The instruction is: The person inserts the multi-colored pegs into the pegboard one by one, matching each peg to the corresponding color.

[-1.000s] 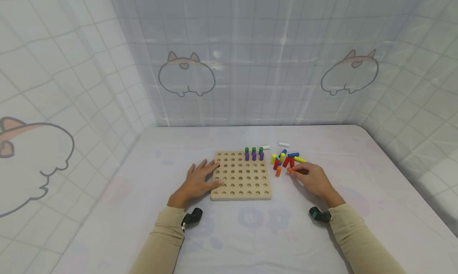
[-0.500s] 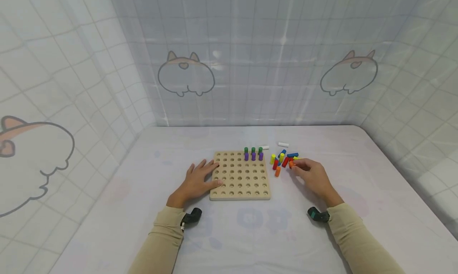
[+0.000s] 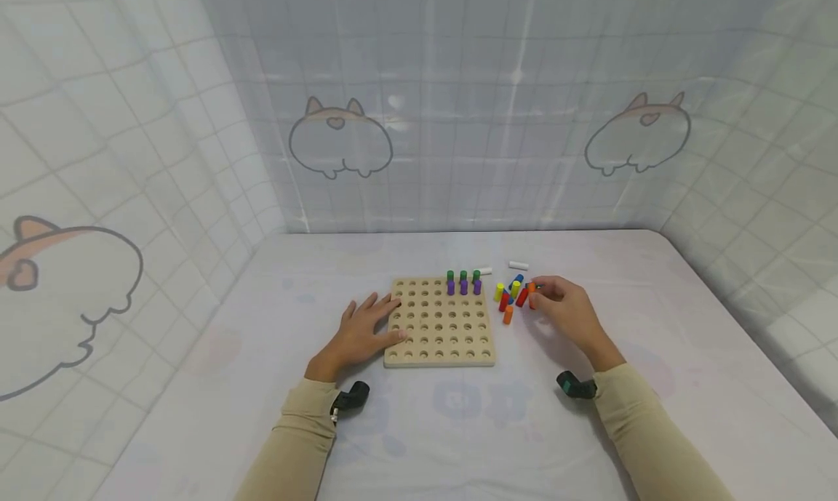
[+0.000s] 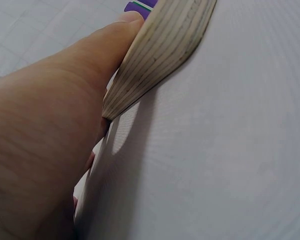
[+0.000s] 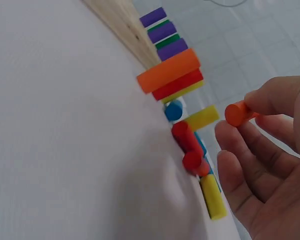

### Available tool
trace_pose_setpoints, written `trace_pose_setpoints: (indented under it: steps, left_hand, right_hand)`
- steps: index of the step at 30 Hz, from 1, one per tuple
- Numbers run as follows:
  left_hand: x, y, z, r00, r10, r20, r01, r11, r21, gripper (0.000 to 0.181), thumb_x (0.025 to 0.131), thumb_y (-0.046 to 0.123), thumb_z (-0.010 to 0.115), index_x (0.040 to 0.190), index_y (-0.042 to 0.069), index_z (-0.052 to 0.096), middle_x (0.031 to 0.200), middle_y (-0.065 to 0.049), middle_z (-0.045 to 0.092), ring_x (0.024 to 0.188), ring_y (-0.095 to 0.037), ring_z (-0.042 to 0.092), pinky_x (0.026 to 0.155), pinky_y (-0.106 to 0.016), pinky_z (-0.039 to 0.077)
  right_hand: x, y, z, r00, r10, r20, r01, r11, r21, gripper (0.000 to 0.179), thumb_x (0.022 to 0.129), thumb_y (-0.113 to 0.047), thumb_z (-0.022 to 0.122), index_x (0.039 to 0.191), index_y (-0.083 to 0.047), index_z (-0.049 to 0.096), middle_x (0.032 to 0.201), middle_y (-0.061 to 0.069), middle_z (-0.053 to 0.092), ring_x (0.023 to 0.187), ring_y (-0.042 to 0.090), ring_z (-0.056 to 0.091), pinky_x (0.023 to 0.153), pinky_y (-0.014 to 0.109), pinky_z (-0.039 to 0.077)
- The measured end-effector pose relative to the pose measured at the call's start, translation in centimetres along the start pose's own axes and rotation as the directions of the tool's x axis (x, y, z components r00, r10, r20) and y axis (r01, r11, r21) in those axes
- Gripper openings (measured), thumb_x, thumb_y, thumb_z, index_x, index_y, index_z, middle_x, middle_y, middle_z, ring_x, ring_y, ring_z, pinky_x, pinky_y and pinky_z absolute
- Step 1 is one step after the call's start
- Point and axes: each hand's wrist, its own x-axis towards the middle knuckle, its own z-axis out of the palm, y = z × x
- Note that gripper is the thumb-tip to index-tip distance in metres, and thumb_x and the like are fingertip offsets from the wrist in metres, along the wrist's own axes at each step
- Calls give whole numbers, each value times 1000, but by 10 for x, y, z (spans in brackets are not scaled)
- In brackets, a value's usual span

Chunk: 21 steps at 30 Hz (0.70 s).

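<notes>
My left hand (image 3: 356, 337) rests with spread fingers on the left side of a light wooden pegboard (image 3: 439, 364) with rows of holes. At the board's far right, green pegs (image 3: 463, 275) stand behind purple pegs (image 3: 464, 288). To the right of the board, my right hand (image 3: 572, 315) pinches an orange peg (image 5: 235, 114) between thumb and fingers. The right wrist view shows this peg raised off the table. Another orange peg (image 3: 508, 314) stands upright on the table between the board and that hand.
Red (image 3: 504, 302), yellow (image 3: 500, 291) and blue pegs (image 3: 517, 278) cluster right of the board, some upright, some lying. A white peg (image 3: 519, 265) lies behind them, another (image 3: 485, 270) by the board's far right corner. Patterned curtains (image 3: 458, 159) enclose the table.
My right hand has moved slightly farther away from me with the orange peg and turned it from lying to upright. The left hand stays still on the pegboard.
</notes>
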Motion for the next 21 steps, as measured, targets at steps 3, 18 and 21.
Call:
trace_pose_setpoints:
  steps: [3,18,21]
  left_hand:
    - [0,-1,1,1000,-4,1,4,1000,0,81,93,63,59,157,18,38,161,-7,32,152,-34,14,118,-62,-3]
    - [3,-6,4,1000,-2,-1,2,1000,-12,82,93,65,58,157,19,37,162,-6,31,152,-32,13,118,-60,-4]
    - [3,-6,5,1000,-4,-1,4,1000,-10,82,93,64,58,157,18,37,162,-7,31,152,-32,13,118,-60,-5]
  right_hand:
    - [3,-4,2,999,-30,12,29,999,18,41,98,-22,67,135,-6,60,113,15,69,99,28,66,89,44,53]
    - [17,-20,20,995,-101,6,99,988,121,41,98,-23,67,135,-7,62,113,15,68,93,30,66,79,33,55]
    - [21,-23,24,996,-86,12,84,987,137,40,98,-23,67,134,-7,61,115,15,68,92,28,66,80,36,55]
